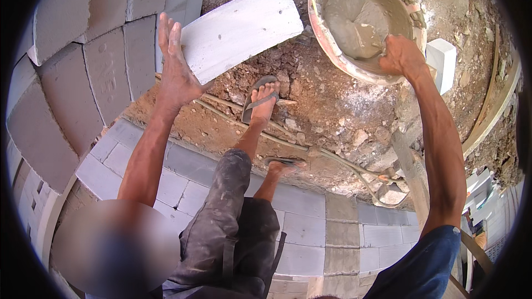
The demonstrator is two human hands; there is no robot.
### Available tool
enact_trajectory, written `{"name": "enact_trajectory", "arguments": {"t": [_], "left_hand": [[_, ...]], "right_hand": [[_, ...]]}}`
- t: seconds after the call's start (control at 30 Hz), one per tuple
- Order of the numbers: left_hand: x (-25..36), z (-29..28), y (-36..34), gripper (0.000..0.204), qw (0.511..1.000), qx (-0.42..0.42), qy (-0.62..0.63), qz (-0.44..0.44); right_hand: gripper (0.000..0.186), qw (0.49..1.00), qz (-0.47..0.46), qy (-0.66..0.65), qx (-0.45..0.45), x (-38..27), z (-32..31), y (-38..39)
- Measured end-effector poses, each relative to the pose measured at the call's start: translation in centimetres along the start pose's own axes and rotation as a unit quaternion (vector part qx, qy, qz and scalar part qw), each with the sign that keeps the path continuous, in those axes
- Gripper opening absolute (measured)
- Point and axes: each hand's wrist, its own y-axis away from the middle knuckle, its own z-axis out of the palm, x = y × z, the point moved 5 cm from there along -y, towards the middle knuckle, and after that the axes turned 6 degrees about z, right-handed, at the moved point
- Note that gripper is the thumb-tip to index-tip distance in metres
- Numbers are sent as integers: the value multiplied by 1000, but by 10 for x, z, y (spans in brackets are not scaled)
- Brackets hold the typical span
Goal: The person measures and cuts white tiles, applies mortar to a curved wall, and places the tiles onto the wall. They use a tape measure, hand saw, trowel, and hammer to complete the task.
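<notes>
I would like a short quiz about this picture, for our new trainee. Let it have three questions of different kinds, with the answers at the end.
1. Which hand is at the bucket?
A) the left
B) the right
C) both

2. True or false: the left hand is at one end of the long white block.

3. Fill in the missing word: both feet are wearing dark, open ____.

Key
1. B, the right hand.
2. True.
3. Sandals.
</notes>
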Motion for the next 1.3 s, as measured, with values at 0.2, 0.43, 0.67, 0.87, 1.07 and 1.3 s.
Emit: {"name": "enact_trajectory", "arguments": {"t": [0.2, 0.43, 0.67, 0.87, 1.07, 1.3], "left_hand": [[-1, 2, 11, 130, 996, 16, 27, -89], [-16, 1, 8, 131, 976, -5, 112, -189], [-30, -3, 4, 137, 987, 5, 35, -160], [-37, 0, 14, 139, 979, -29, 53, -193], [-39, 2, 12, 133, 983, -19, 73, -168], [-49, -4, 9, 124, 978, -25, 63, -195]], "right_hand": [[39, 994, 49, -101, 0, 61, -14, 57], [39, 977, 82, -198, 3, 65, 2, 79], [36, 957, 35, -283, 48, 36, -34, 113], [39, 916, -175, -155, 325, -66, -108, 108], [28, 912, -182, -116, 350, -141, -129, 65], [30, 922, -34, -123, 365, -88, -82, 65]]}}
